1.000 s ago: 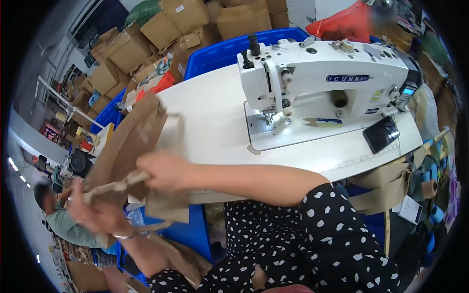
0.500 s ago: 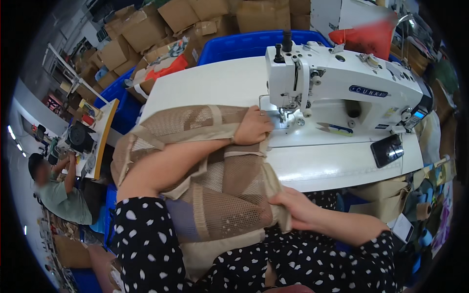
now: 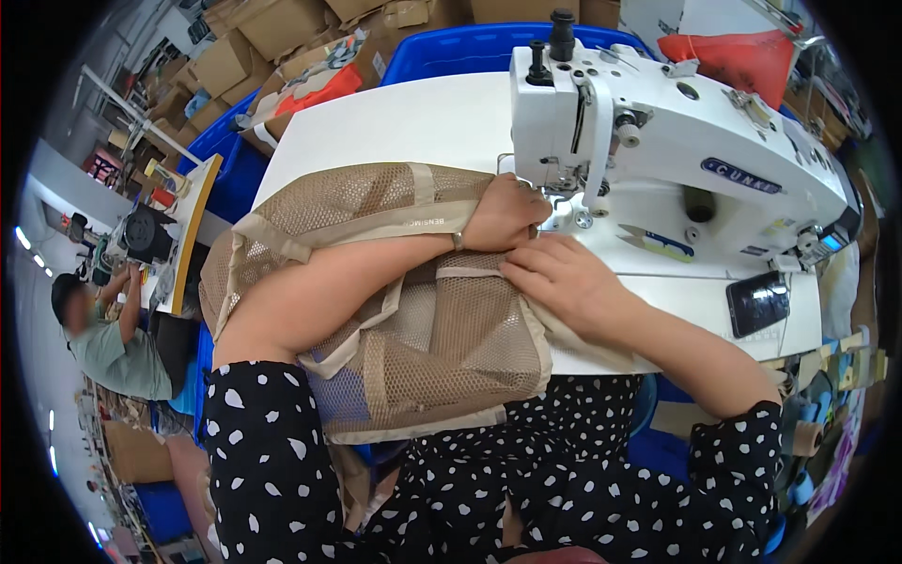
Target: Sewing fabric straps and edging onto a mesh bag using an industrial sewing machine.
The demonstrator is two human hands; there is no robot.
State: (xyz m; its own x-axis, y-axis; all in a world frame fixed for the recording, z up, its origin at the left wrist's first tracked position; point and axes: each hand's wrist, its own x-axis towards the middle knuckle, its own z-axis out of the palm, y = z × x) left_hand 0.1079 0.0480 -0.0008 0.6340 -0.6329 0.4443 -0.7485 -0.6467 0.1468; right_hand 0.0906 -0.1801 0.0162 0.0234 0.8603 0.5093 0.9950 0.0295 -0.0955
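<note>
A beige-brown mesh bag (image 3: 474,315) with tan fabric edging spreads across my lap and the left part of the white sewing table. My left forearm lies over it, and my left hand (image 3: 507,214) grips its edge right beside the needle area of the white sewing machine (image 3: 648,132). Just below and to the right, my right hand (image 3: 571,284) holds the border of the same bag, fingers bent together and thumb hidden. Both hands are close to each other. The left fingertips are partly hidden near the presser foot.
Yellow-handled thread snips (image 3: 658,242) and a black phone (image 3: 757,305) lie right of the hands on the sewing table (image 3: 395,117). Behind are a blue bin (image 3: 442,56) and cardboard boxes (image 3: 272,38). A co-worker (image 3: 122,338) sits at another machine on the left.
My right hand has moved up from the bag's lower right edge to beside my left hand. The left hand has shifted slightly toward the needle, and the bag's lower part lies flatter.
</note>
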